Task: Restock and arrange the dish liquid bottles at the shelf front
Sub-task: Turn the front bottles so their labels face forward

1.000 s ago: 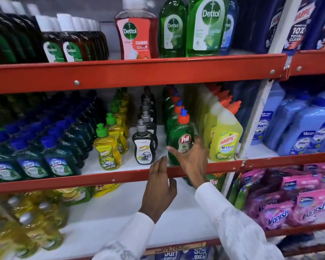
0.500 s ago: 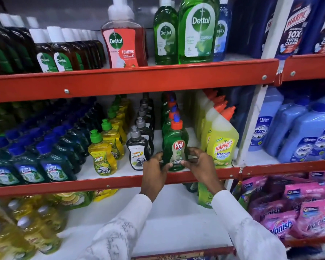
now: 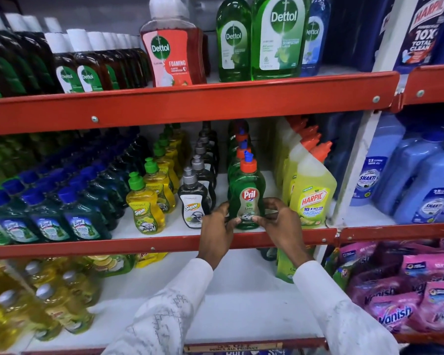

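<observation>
Item in hand: green Pril bottle (image 3: 246, 198), front unit of its file on the middle shelf (image 3: 164, 245).
Position: base at the shelf's front lip, between the black Super bottle (image 3: 194, 206) to its left and the yellow Harpic bottle (image 3: 312, 198) to its right; near both, touching neither as far as can be seen.
Long axis: vertical; bottle stands upright, orange cap up, label facing out.
Left hand (image 3: 217, 233): cupped against the bottle's lower left side, thumb tip on the lower label.
Right hand (image 3: 280, 224): cupped against the lower right side, fingers curled, thumb tip on the lower label opposite the left thumb.
Grip: bottle pinched low down between the two hands; neither is spread flat.
Bearing from hands: bottle lies directly between them and just ahead of the palms; both equally near.
Row behind: further Pril bottles in line toward the shelf back, partly hidden.
Judgement: step is squaring the front bottle to the lip; only a small twist or slide seems left.
Risk: low grip under a tall body may let it tip.
</observation>
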`<action>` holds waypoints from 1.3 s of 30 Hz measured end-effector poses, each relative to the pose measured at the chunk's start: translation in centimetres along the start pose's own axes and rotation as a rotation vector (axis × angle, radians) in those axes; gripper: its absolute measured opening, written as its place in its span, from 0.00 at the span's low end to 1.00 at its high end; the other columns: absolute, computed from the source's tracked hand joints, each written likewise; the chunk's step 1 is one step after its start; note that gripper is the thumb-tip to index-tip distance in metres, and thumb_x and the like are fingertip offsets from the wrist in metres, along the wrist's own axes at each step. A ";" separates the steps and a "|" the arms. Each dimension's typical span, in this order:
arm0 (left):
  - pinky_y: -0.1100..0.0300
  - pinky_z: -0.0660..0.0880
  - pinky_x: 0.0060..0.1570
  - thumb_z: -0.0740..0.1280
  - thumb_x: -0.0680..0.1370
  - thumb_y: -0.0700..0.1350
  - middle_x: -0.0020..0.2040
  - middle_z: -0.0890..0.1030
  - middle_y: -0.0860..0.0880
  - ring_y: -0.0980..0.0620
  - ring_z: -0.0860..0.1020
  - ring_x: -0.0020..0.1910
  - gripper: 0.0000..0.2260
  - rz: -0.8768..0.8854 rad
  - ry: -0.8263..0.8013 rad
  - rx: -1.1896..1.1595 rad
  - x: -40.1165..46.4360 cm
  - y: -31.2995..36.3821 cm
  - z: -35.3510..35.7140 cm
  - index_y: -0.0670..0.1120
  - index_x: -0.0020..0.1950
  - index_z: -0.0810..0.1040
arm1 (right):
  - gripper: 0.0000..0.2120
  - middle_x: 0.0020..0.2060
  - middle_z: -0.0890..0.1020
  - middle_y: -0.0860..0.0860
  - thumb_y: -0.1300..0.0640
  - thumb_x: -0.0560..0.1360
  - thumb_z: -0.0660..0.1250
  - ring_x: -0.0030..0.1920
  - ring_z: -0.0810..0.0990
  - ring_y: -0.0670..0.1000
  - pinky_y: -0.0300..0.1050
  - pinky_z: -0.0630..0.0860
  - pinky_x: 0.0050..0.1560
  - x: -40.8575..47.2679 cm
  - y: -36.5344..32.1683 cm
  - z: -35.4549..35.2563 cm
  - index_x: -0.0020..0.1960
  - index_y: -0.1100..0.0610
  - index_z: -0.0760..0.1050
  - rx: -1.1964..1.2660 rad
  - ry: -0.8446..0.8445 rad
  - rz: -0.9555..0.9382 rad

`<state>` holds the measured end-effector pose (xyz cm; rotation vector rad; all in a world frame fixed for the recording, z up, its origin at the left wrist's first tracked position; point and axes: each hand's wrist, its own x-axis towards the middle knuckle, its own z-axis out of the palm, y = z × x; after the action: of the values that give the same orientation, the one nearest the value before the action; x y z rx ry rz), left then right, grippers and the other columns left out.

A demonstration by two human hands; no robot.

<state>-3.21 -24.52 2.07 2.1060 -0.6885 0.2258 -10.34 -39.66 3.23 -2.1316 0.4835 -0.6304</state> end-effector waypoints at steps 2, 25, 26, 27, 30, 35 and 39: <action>0.50 0.80 0.57 0.71 0.77 0.45 0.60 0.84 0.46 0.47 0.82 0.57 0.19 -0.001 -0.010 0.014 0.1 -0.1 0.0 0.46 0.67 0.74 | 0.24 0.55 0.85 0.49 0.54 0.67 0.79 0.52 0.85 0.53 0.51 0.82 0.56 -0.1 0.1 0.1 0.61 0.53 0.77 0.003 0.005 -0.003; 0.55 0.79 0.51 0.68 0.74 0.35 0.54 0.86 0.47 0.47 0.83 0.51 0.14 -0.062 0.115 -0.015 -0.3 -6.0 -8.2 0.46 0.58 0.80 | 0.17 0.56 0.85 0.55 0.64 0.74 0.70 0.55 0.84 0.54 0.39 0.75 0.56 -1.9 -7.3 9.3 0.62 0.58 0.78 -0.047 -0.151 -0.124; 0.57 0.79 0.51 0.69 0.74 0.35 0.54 0.86 0.47 0.48 0.83 0.51 0.14 -0.057 0.116 -0.034 -0.2 -6.0 -8.3 0.46 0.58 0.81 | 0.16 0.56 0.85 0.55 0.64 0.75 0.70 0.56 0.84 0.54 0.37 0.73 0.55 -1.8 -7.3 9.3 0.62 0.58 0.79 -0.057 -0.151 -0.126; 0.58 0.79 0.52 0.70 0.74 0.36 0.54 0.86 0.48 0.50 0.83 0.50 0.14 -0.048 0.120 -0.055 -0.3 -5.9 -8.3 0.46 0.58 0.81 | 0.16 0.56 0.85 0.54 0.64 0.75 0.70 0.56 0.84 0.53 0.35 0.72 0.54 -1.8 -7.2 9.2 0.62 0.58 0.79 -0.065 -0.150 -0.126; 0.61 0.78 0.53 0.73 0.73 0.37 0.53 0.86 0.49 0.54 0.84 0.49 0.13 -0.015 0.121 -0.094 -0.5 -5.9 -8.2 0.47 0.57 0.83 | 0.16 0.56 0.85 0.54 0.65 0.75 0.69 0.56 0.84 0.53 0.36 0.72 0.55 -1.7 -6.7 9.2 0.63 0.58 0.79 -0.056 -0.131 -0.121; 0.56 0.81 0.53 0.74 0.73 0.37 0.53 0.87 0.49 0.55 0.84 0.48 0.14 -0.002 0.111 -0.144 -0.5 -6.0 -8.2 0.47 0.57 0.83 | 0.16 0.56 0.86 0.54 0.65 0.75 0.68 0.56 0.84 0.54 0.39 0.74 0.57 -1.7 -6.4 9.4 0.63 0.58 0.79 -0.052 -0.106 -0.114; 0.56 0.81 0.53 0.74 0.72 0.36 0.53 0.87 0.49 0.56 0.84 0.48 0.15 0.004 0.119 -0.176 -0.7 -5.6 -8.4 0.46 0.57 0.82 | 0.17 0.56 0.85 0.55 0.65 0.75 0.68 0.56 0.84 0.55 0.43 0.76 0.59 -1.8 -6.5 9.5 0.63 0.58 0.78 -0.059 -0.086 -0.097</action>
<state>0.09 -14.99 2.82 1.9079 -0.6189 0.2804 -5.42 -29.09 3.05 -2.2388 0.3577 -0.5817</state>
